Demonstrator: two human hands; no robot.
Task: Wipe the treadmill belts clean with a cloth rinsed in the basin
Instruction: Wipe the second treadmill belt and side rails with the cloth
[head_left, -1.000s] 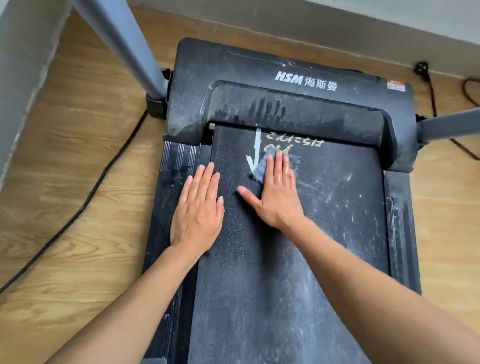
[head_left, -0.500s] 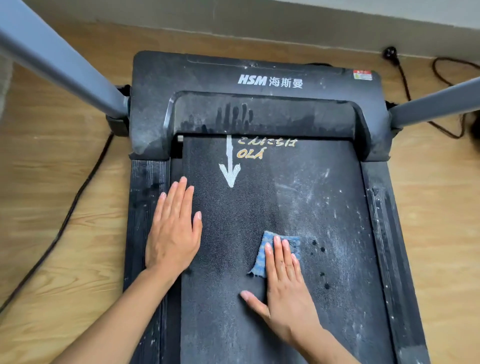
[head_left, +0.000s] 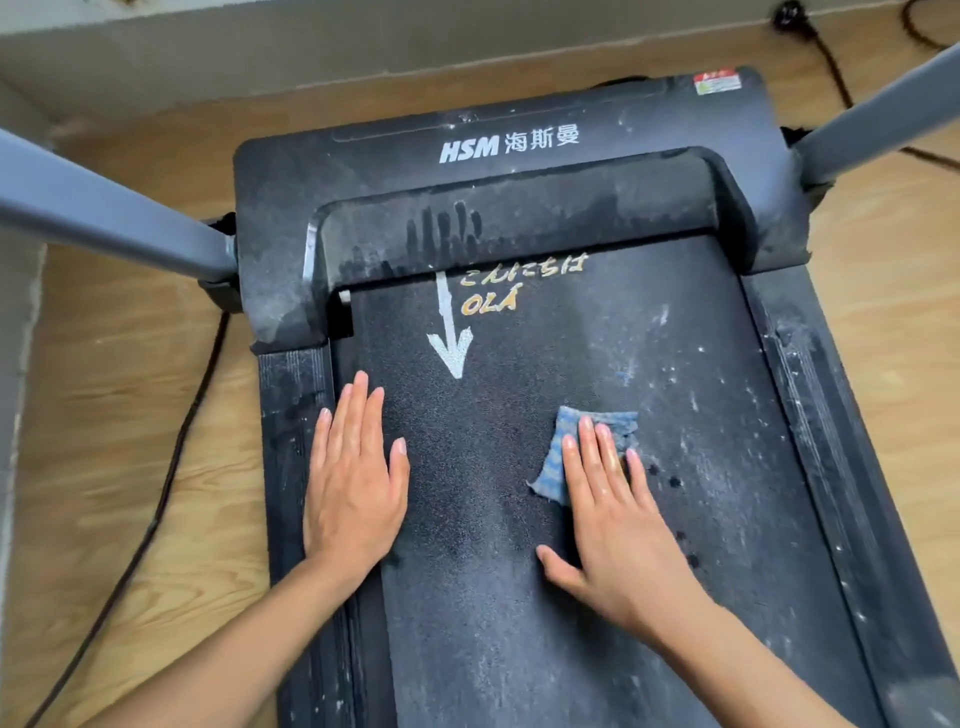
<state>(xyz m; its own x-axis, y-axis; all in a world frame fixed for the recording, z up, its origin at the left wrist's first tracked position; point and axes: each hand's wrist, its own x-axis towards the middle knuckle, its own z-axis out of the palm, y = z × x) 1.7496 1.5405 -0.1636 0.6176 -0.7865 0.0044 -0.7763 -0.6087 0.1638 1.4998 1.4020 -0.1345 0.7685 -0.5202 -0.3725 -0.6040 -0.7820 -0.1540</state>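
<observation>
Below and right of the white arrow (head_left: 451, 343) on the dusty treadmill belt (head_left: 493, 623), the right hand (head_left: 618, 540) is pressing a blue cloth (head_left: 557, 457) flat, its fingers lying straight and together on top. Below and left of the arrow, the left hand (head_left: 356, 493) is resting palm-down at the belt's edge, fingers straight, holding nothing.

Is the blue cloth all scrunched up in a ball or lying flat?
Lying flat. The cloth sits as a small flat patch on the belt, pressed under straight fingers of the right hand.
</observation>
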